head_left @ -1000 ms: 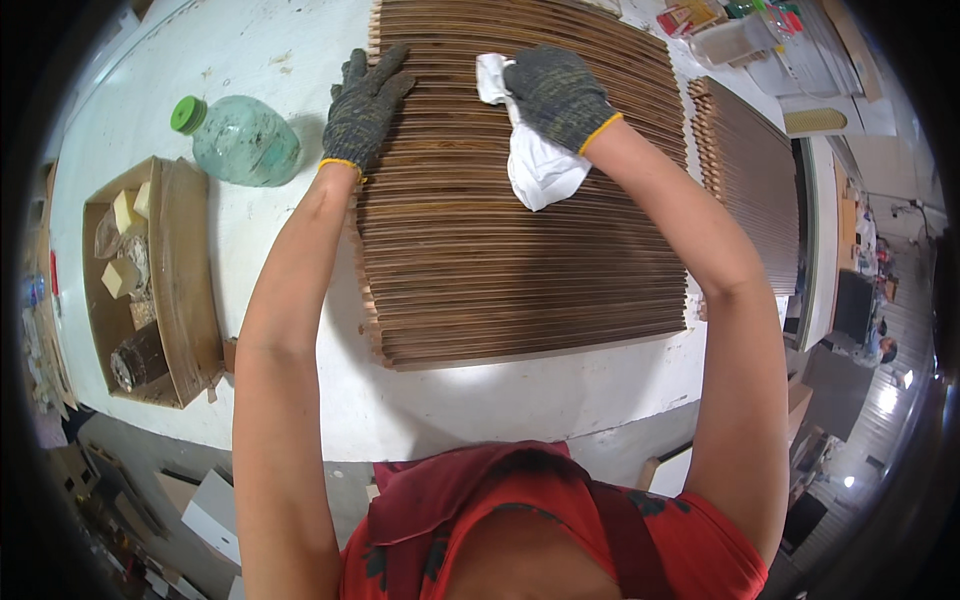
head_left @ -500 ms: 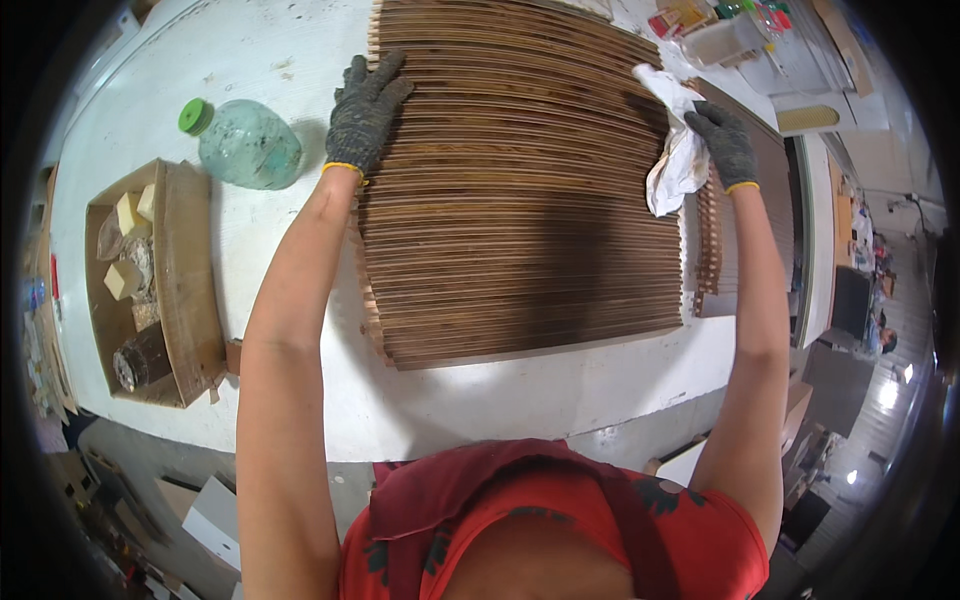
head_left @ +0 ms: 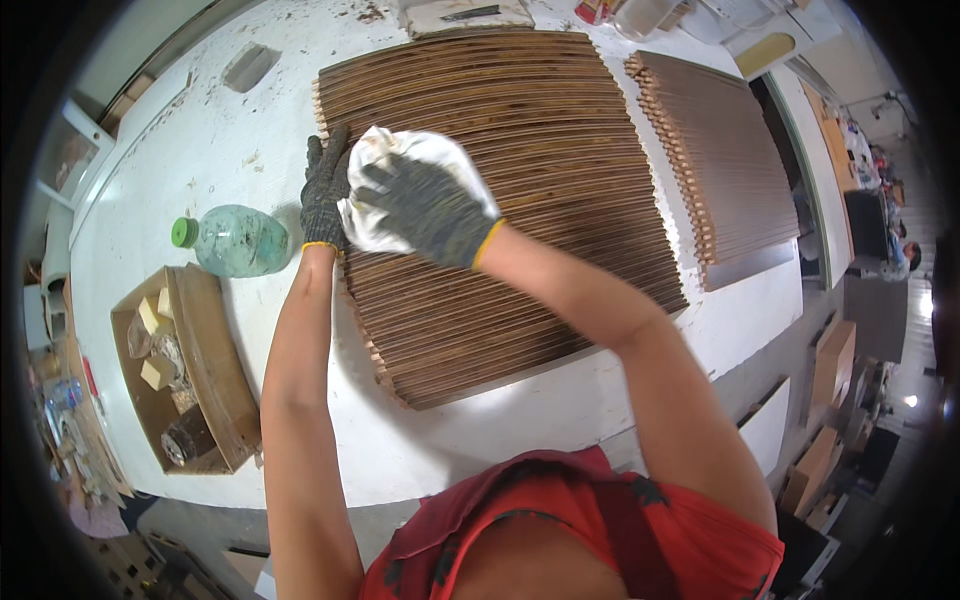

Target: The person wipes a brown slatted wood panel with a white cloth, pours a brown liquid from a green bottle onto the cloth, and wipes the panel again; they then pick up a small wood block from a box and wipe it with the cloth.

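A broad row of dark brown wooden slats, packed side by side, lies on the white table. My right hand, in a dark grey knit glove with a yellow cuff, presses a crumpled white cloth against the slats near their left edge. Its fingers are spread over the cloth, and its palm side is hidden. Beside it, my left hand, gloved alike, rests open along the left ends of the slats, fingers pointing away from me. The cloth is right next to its fingers.
Left of the slats lies a clear bottle with a green cap. Nearer stands an open cardboard box holding yellowish blocks and a dark roll-like piece. A second stack of brown slats lies right. Containers stand at the far right.
My right hand has carried the cloth leftward across the slats, from their right edge to near the left one. My left hand stays at the left edge. The view has shifted.
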A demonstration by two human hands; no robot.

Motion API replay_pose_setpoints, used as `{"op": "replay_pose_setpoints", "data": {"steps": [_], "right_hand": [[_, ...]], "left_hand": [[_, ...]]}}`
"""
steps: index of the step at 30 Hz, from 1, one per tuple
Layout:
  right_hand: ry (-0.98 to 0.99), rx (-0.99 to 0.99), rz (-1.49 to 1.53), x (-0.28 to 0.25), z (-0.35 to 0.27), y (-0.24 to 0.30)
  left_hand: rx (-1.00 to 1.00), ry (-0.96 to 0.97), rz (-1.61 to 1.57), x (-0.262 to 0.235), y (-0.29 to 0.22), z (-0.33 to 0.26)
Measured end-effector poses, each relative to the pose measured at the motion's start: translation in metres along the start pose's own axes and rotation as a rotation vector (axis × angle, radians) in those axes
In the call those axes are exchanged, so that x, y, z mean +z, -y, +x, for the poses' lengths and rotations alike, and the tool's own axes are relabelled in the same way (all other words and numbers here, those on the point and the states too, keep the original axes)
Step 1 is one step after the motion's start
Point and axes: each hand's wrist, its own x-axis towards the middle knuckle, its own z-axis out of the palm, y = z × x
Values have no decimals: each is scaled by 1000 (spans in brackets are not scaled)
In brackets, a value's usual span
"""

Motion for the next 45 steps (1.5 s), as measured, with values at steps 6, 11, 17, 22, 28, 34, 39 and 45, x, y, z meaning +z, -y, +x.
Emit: {"op": "replay_pose_setpoints", "data": {"steps": [6,11,17,22,28,34,39,45], "right_hand": [[117,566,-504,-77,-130,-170],[244,774,-797,-82,-152,-205],[-179,698,653,12,4,1],[-363,560,767,-3,-68,-60],[281,1101,-417,-120,-185,-203],[-681,1137,576,-164,-254,-173],[-197,1204,88,-127,-253,-103],[205,950,-614,-72,-170,-38]], "left_hand": [[-404,-18,-512,-19,-45,9],[-352,-10,-453,-19,-53,15],[-77,80,-309,1,-15,8],[-243,7,-395,-9,-39,10],[-306,-10,-450,-20,-41,12],[-657,-158,-1211,-56,-65,-39],[-508,-117,-1279,-55,-97,-103],[-654,-72,-1060,-48,-96,-104]]}}
